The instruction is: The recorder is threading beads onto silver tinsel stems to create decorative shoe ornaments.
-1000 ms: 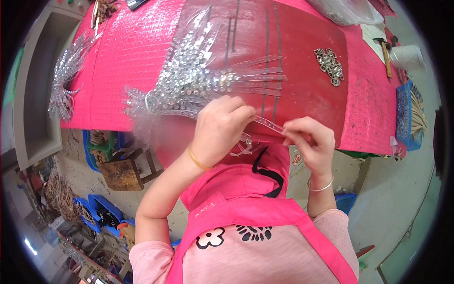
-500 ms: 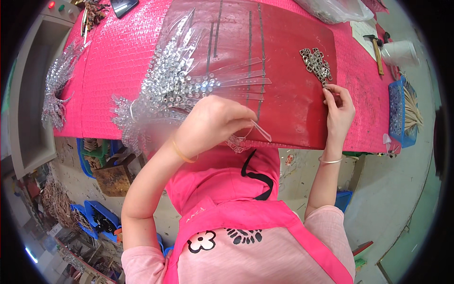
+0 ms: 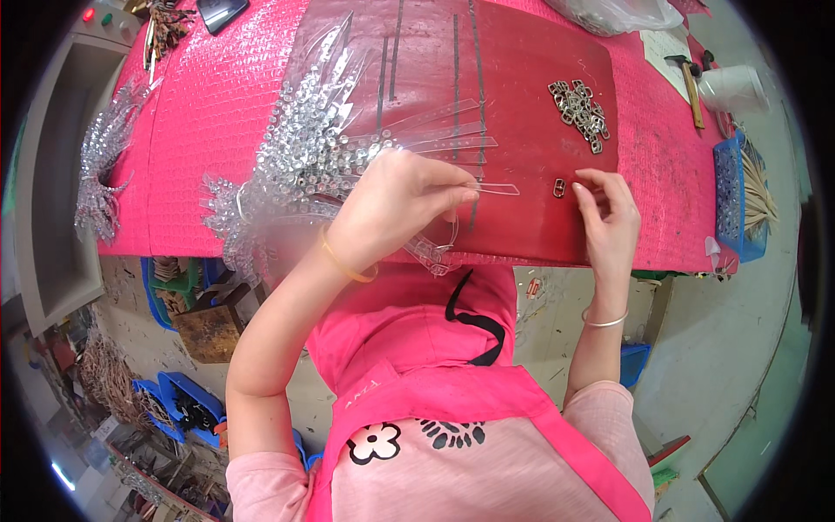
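Observation:
My left hand pinches a clear plastic strap, whose free end points right across the dark red mat. Just left of my right hand, a single small metal buckle lies on the mat. The fingers of that hand are apart and hold nothing; a small gap separates them from the buckle. Farther up the mat sits a pile of similar silver buckles. Beside and partly behind my left hand spreads a bundle of clear straps with shiny round studs.
Another bundle of silvery straps lies at the table's left. A phone rests at the far left. To the right are a hammer, a white cup and a blue basket. A plastic bag stands at the back.
My right hand has come away from the pile's near edge, and one buckle now lies apart, nearer me. My left hand has raised the strap end, which now points right.

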Tool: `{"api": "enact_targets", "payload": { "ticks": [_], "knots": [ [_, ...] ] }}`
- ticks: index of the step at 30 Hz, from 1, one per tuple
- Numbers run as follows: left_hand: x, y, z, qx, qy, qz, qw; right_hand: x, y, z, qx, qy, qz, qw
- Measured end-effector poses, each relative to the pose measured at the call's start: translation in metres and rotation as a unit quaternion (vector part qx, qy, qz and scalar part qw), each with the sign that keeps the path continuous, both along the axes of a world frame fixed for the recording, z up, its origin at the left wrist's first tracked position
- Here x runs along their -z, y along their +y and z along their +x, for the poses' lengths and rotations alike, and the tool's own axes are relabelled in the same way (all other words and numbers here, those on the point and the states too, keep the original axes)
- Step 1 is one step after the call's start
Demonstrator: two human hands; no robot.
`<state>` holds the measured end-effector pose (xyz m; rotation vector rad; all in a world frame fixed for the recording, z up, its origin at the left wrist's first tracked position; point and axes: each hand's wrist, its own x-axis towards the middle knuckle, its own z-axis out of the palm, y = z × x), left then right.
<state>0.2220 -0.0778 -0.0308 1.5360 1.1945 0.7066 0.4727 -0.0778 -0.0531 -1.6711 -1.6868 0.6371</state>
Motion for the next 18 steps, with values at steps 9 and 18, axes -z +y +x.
{"api": "enact_targets", "payload": {
  "ticks": [9, 18],
  "knots": [
    [0.0, 0.001, -0.002, -0.027, -0.15, -0.138, 0.979, -0.012, 0.001, -0.029, -0.057, 0.292, -0.12, 0.947],
    [-0.003, 0.0, -0.006, 0.003, -0.196, -0.19, 0.962, -0.005, 0.002, -0.069, -0.088, 0.561, -0.186, 0.802]
  ]
}}
